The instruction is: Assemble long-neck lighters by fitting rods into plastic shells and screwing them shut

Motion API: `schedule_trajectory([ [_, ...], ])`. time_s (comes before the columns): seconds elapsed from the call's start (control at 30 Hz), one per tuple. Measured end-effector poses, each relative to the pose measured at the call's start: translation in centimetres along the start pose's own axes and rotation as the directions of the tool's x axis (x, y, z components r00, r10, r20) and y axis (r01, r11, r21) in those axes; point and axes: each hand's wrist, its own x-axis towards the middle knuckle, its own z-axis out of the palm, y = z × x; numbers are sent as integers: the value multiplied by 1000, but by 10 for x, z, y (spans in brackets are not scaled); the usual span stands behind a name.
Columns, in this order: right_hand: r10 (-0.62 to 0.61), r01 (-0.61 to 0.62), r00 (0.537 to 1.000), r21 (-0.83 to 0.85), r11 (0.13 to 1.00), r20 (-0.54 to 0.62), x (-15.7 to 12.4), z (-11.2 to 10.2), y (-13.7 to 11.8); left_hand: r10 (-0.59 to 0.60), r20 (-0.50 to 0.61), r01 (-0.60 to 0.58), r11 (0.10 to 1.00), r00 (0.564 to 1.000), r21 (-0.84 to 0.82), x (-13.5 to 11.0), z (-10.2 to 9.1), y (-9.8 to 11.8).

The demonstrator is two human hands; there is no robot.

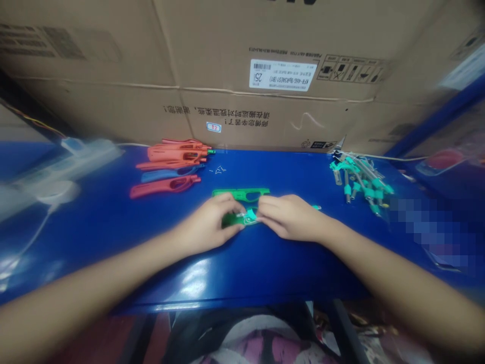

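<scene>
Forearms (113, 268) across the blue tabletop (242, 283); green casing half (229, 220) in hand

Both hands are brought together at the middle of the tabletop. The green casing half is held just above or on the surface (contact cannot be told), with a teal part (251, 215) and a thin white wire (248, 221) seen at its right end. A second green shell (240, 193) is placed just behind.

Judged step: the teal part is being fitted into the casing half. Best done with the casing kept level and steadied from the left, the part eased in by light pressure, and the wire tucked clear of the edges so that it is not pinched.

Fingers: on the left hand (214, 220), thumb and forefinger are curved narrowly around the casing half, gripping it. On the right hand (291, 217), the fingertips are pinched closely on the teal part; fine detail is blurred.

Surroundings: orange shells (174, 153) are stacked at left; teal-ended metal tubes (364, 182) are heaped at right.
</scene>
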Motion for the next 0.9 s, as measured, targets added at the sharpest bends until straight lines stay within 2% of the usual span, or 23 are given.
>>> schedule_trajectory([
  [0.3, 15, -18, 999, 80, 997, 38, -1, -6, 2, 61, -26, -61, 998, 998, 17, -1, 1, 0],
  [0.5, 29, -35, 998, 121, 992, 53, -2, -8, 1, 60, -24, -59, 998, 998, 39, -2, 2, 0],
  [0.9, 35, -41, 998, 111, 993, 58, -2, -8, 0, 105, 18, -106, 989, 994, 103, -2, -1, 2],
])
